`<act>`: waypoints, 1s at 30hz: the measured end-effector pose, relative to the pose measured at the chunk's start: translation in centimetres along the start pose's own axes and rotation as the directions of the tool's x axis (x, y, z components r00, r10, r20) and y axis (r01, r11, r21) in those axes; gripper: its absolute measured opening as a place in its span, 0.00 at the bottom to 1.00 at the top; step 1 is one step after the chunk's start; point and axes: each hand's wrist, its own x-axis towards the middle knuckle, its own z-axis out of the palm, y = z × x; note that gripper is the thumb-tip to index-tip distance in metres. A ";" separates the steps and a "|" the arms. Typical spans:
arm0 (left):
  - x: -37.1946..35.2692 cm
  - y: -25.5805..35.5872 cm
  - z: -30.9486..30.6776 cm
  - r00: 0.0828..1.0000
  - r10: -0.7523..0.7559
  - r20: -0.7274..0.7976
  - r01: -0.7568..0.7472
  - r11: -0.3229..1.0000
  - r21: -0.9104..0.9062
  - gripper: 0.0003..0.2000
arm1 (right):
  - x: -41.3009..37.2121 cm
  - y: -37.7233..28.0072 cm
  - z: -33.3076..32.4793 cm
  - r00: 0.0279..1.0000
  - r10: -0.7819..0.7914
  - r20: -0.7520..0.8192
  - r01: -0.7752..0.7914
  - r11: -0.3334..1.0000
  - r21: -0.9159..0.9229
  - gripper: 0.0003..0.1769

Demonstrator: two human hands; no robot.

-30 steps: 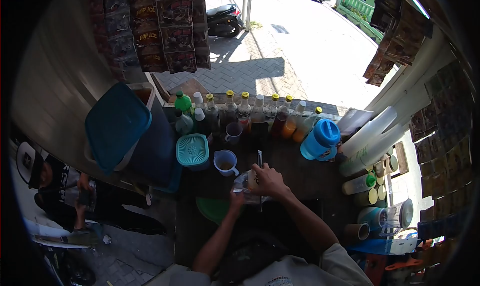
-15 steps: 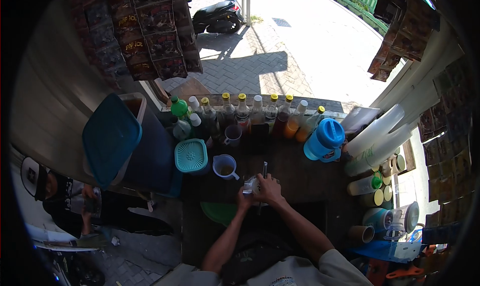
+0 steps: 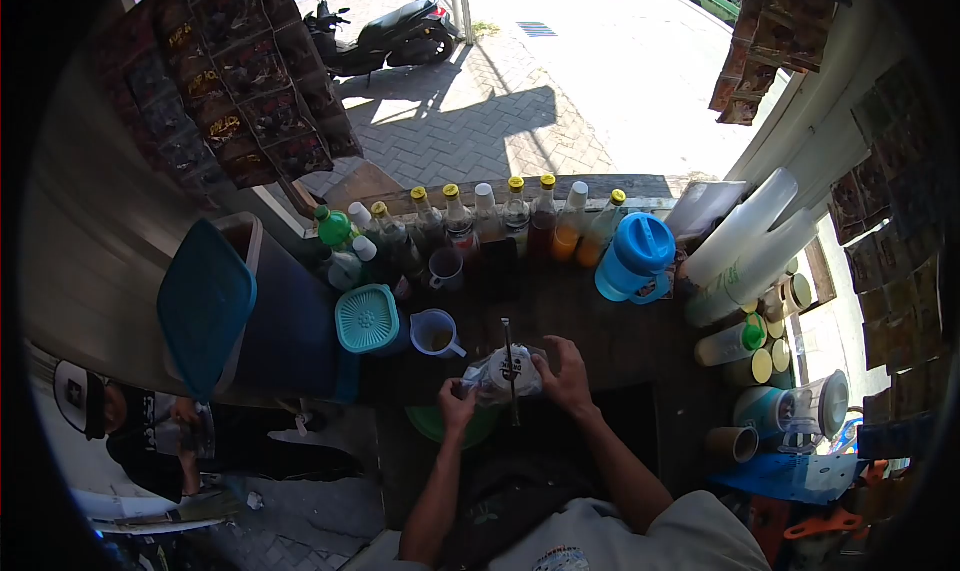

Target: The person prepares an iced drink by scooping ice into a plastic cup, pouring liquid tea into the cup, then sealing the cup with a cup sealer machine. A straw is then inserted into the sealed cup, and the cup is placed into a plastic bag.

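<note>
A white package with dark print and clear, crinkled plastic is between my two hands, above the counter's near edge. My left hand pinches the plastic at its left side. My right hand has its fingers apart, with the thumb right at the package's right edge. A thin, shiny rod runs lengthwise across the package, its ends sticking out beyond it. Just past my left hand stands a clear measuring jug with some liquid in it. A green round thing shows partly behind my left wrist.
Several bottles line the back edge. A turquoise lidded container and a large lidded bin stand left; a blue pitcher and plastic cup stacks stand right. A person sits at the left.
My hands have moved apart, the right one loosening its fingers and shifting right. The package now shows its printed face more fully. The whole view has tilted and shifted slightly.
</note>
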 end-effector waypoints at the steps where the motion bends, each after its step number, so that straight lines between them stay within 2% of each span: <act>1: 0.0 0.8 -0.1 0.985 -0.160 0.060 0.168 0.968 -0.186 0.11 | -0.3 2.2 1.0 0.938 0.342 -0.063 -0.307 0.898 0.314 0.38; 2: 0.2 1.7 -0.3 0.943 -0.297 0.147 0.331 0.876 -0.350 0.09 | -0.3 3.7 1.9 0.935 0.347 -0.067 -0.310 0.896 0.318 0.38; 3: 0.4 3.2 -0.4 0.945 -0.292 0.149 0.326 0.879 -0.348 0.09 | -0.1 4.9 2.6 0.878 0.478 -0.030 -0.438 0.827 0.352 0.33; 4: 0.5 4.7 -0.4 0.934 -0.305 0.188 0.358 0.789 -0.499 0.08 | -0.1 6.0 3.4 0.800 0.599 0.011 -0.558 0.737 0.382 0.28; 5: 0.5 5.6 -0.1 0.921 -0.312 0.232 0.386 0.672 -0.632 0.09 | -0.2 6.5 3.8 0.798 0.603 0.007 -0.558 0.734 0.387 0.28; 6: 0.8 5.9 0.3 0.923 -0.305 0.235 0.384 0.675 -0.631 0.09 | -0.2 6.8 4.2 0.834 0.541 0.109 -0.547 0.785 0.292 0.24; 7: 1.0 6.2 0.6 0.944 -0.257 0.206 0.328 0.787 -0.523 0.13 | -0.3 7.2 4.6 0.851 0.479 0.217 -0.518 0.832 0.198 0.19; 8: 0.9 6.5 0.9 0.961 -0.206 0.185 0.265 0.877 -0.400 0.17 | -0.7 7.1 4.6 0.900 0.389 0.197 -0.428 0.874 0.231 0.15; 9: 0.5 6.9 1.4 0.961 -0.204 0.189 0.265 0.879 -0.397 0.17 | -0.9 7.0 4.6 0.900 0.391 0.193 -0.430 0.872 0.234 0.15; 10: 0.0 7.4 2.1 0.993 -0.120 0.012 0.120 0.993 0.018 0.21 | -0.7 7.0 4.6 0.902 0.419 0.100 -0.430 0.859 0.279 0.14; 11: -0.3 7.7 2.5 0.993 0.035 -0.114 0.020 0.894 0.448 0.26 | -0.5 6.9 4.5 0.895 0.446 0.008 -0.424 0.846 0.322 0.13; 12: -0.3 7.5 2.6 0.992 0.038 -0.116 0.018 0.894 0.447 0.26 | -0.2 6.1 3.7 0.897 0.443 0.007 -0.421 0.848 0.323 0.13; 15: -0.4 7.3 2.8 0.999 -0.007 -0.050 0.024 0.936 0.352 0.32 | 0.1 3.0 0.3 0.903 0.425 -0.058 -0.367 0.836 0.409 0.11; 17: -0.8 7.3 2.7 0.997 0.000 -0.079 0.029 0.933 0.359 0.30 | -0.2 1.1 -1.3 0.955 0.294 0.040 -0.256 0.748 0.612 0.11; 18: -1.1 7.2 2.6 0.997 -0.007 -0.078 0.035 0.932 0.360 0.30 | -0.8 0.7 -1.4 0.954 0.297 0.045 -0.262 0.748 0.609 0.11; 19: -1.0 7.2 2.6 0.997 -0.010 -0.072 0.034 0.942 0.334 0.30 | -1.1 0.2 -1.2 0.957 0.217 -0.191 -0.155 0.943 0.296 0.10; 20: -0.8 7.3 2.5 0.998 -0.011 -0.066 0.031 0.951 0.307 0.29 | -1.2 -0.4 -1.2 0.924 0.050 -0.378 -0.086 0.993 -0.079 0.09; 21: -0.7 6.8 2.6 0.998 -0.011 -0.069 0.031 0.952 0.305 0.29 | -1.3 -1.6 -1.7 0.925 0.047 -0.378 -0.083 0.993 -0.080 0.09; 23: -0.7 5.6 2.5 0.996 0.035 -0.086 -0.025 0.994 0.108 0.28 | -1.5 -4.0 -2.5 0.949 0.024 -0.313 -0.046 0.997 -0.061 0.12; 24: -0.6 4.5 2.5 0.995 0.032 -0.090 -0.022 0.994 0.111 0.28 | -1.3 -4.9 -2.2 0.976 0.088 -0.199 -0.083 0.996 0.033 0.12; 25: -0.5 3.5 2.6 0.996 -0.003 -0.092 0.001 1.000 -0.018 0.26 | -0.9 -5.2 -1.6 0.976 0.090 -0.197 -0.085 0.996 0.037 0.12; 26: -0.4 2.9 2.4 0.995 -0.033 -0.090 0.019 0.989 -0.147 0.24 | 0.0 -5.2 -0.7 0.987 0.077 -0.139 -0.077 0.997 0.009 0.13; 27: -0.4 2.9 2.1 0.995 -0.027 -0.099 0.013 0.990 -0.142 0.24 | 1.0 -5.0 0.4 0.995 0.058 -0.078 -0.060 0.998 -0.014 0.14; 28: -0.7 2.9 2.0 0.997 -0.024 -0.073 0.010 0.984 -0.180 0.22 | 2.1 -4.7 1.8 0.993 0.035 -0.112 -0.051 0.988 -0.146 0.19; 30: -1.1 1.7 2.2 0.996 -0.047 -0.082 0.022 0.959 -0.281 0.19 | 4.1 -5.2 2.6 0.967 0.242 0.081 -0.207 0.930 -0.305 0.26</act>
